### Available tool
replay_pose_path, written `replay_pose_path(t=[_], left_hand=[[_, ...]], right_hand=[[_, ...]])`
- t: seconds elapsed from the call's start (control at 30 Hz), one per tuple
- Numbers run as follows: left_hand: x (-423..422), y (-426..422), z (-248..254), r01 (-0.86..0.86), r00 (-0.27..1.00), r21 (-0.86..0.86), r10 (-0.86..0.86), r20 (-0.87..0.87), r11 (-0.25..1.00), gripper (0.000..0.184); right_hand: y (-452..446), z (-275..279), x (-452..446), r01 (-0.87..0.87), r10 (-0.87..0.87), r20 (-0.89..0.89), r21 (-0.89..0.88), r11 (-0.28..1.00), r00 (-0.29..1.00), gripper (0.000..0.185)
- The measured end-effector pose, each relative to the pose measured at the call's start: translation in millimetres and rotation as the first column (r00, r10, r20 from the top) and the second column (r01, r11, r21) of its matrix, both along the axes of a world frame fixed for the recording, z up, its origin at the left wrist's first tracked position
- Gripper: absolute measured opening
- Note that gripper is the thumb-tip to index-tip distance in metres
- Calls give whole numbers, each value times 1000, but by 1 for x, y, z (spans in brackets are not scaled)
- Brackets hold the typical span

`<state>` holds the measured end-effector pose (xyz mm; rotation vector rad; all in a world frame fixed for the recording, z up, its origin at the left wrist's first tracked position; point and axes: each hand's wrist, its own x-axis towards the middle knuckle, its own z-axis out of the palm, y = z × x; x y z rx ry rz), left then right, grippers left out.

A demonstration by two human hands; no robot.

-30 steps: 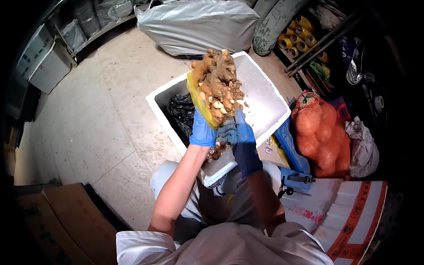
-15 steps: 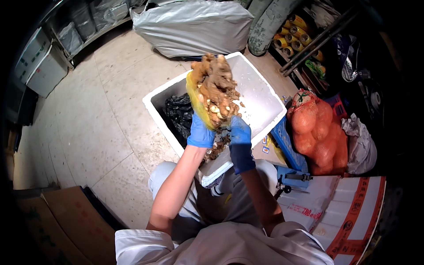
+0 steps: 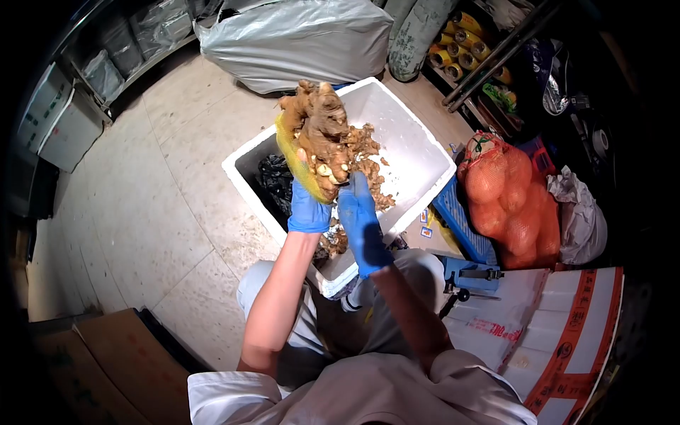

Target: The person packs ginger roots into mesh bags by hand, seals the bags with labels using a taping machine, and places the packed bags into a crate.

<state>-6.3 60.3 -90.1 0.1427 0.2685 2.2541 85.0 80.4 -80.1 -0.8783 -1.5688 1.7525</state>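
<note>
A large, knobbly ginger root is held above a white foam box. My left hand, in a blue glove, closes around its lower end. Yellow mesh netting lies between glove and root on the left side. Also gloved in blue, my right hand has its fingers stretched out at the root's lower right edge, with the fingertips touching or very close to it. Brown crumbs and pieces lie inside the box beneath. Crumpled black plastic fills its left side.
To the right, orange net sacks of round produce stand beside a blue plastic crate. A large silver-grey covered bundle lies behind the box. Flattened white cartons are at lower right, brown cardboard at lower left.
A mass of brown pieces now shows in the box right of the root. My right hand has shifted left and its fingers are straighter. The view has shifted slightly.
</note>
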Motion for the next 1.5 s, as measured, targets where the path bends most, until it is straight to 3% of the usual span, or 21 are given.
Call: replay_pose_path(t=[0.17,0.23,0.27,0.37,0.4,0.53,0.6,0.73,0.8,0.9,0.97,1.03,1.07,1.1,1.17,1.2,1.27,1.4,1.43,1.47,1.5], left_hand=[[2,2,-1,-59,997,-98,53,-58,993,39],[7,0,11,1,999,-41,1,32,999,39],[5,-2,10,32,999,-28,-31,39,999,38],[-2,-2,-2,67,986,1,-66,154,998,35],[-3,-3,-3,67,980,33,-72,185,997,33],[0,-3,-3,-5,995,-103,15,100,995,42],[2,-3,-2,17,992,1,-17,122,1000,41],[-3,-1,-1,-17,999,-34,18,37,999,37],[-8,1,-15,6,997,-30,-4,79,1000,36],[-3,-1,-6,-26,997,-121,34,64,992,40],[-12,-2,-19,9,997,2,-9,-74,1000,40],[-10,-5,-9,-36,988,-59,27,-150,998,39],[-9,-6,-5,-81,972,-117,53,-228,990,38],[-10,-5,-4,-80,972,-113,52,-228,990,38],[-12,-4,-4,-68,983,-39,60,-176,997,38],[-12,-4,-7,-71,983,-38,64,-173,997,38],[-14,0,-16,-88,988,-28,83,-133,996,36],[-10,4,-20,-163,986,-84,159,-58,983,41],[-10,4,-16,-204,978,-95,199,-58,974,43],[-14,3,-23,-176,981,-73,169,-94,982,45],[-13,3,-22,-182,980,-72,175,-92,981,45]], right_hand=[[9,12,-5,-74,71,-24,-157,985,997,38],[9,3,-4,-9,15,-82,74,997,997,39],[12,2,1,4,-11,-73,-102,995,997,30],[9,23,9,-37,26,-116,-96,995,993,14],[5,25,6,6,-56,-239,-206,979,969,17],[8,38,3,-41,-63,-262,-375,926,963,19],[13,32,5,-272,-26,-475,-549,790,880,17],[-6,26,13,-148,-162,-458,-569,809,874,17],[-6,15,19,-90,1,-168,-525,846,986,29],[-16,39,14,-134,106,-92,-388,912,990,27],[0,21,18,-200,195,-50,-340,919,980,21],[8,30,20,-256,312,16,-534,806,950,17],[3,34,22,-133,182,33,-557,820,983,16],[6,28,26,-133,181,33,-554,822,983,16],[14,11,36,-402,135,-425,-641,654,895,16],[10,12,34,-403,138,-422,-641,653,896,16],[-2,14,26,-248,-35,-372,-682,688,927,14],[-8,31,19,-177,-17,-331,-546,819,944,11],[2,26,20,-345,-81,-460,-761,549,884,9],[7,23,21,-506,-191,-542,-837,207,818,10],[7,26,22,-506,-185,-541,-838,205,821,10]])
